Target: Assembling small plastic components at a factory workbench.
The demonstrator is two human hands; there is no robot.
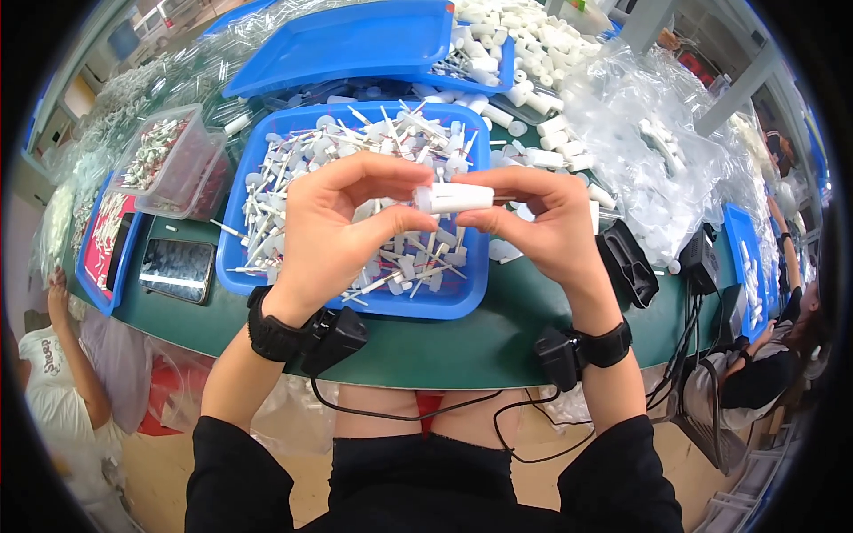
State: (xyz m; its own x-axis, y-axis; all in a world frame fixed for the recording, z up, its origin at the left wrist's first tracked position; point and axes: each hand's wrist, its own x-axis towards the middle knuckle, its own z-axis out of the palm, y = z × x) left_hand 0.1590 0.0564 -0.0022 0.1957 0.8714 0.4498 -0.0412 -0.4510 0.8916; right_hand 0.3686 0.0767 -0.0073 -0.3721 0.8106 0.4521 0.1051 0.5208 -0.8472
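Above the blue tray [480, 266], a white plastic tube-shaped part [462, 197] lies level between my two hands. Its left end carries a translucent collar, pinched between thumb and fingers of my left hand [338, 213]. Thumb and fingertips of my right hand [551, 218] close on the tube's right end. Below them, the tray is heaped with small white parts [418, 258], each with a thin stem and a translucent disc. A dark band with a black box is strapped on each wrist.
Left of the tray lie a phone [177, 268] and a clear plastic bin [191, 188] of small parts. Another blue tray [346, 40] and loose white tubes [555, 133] are piled behind. At right are plastic bags [622, 115], a black case [629, 262] and cables. People sit at both sides.
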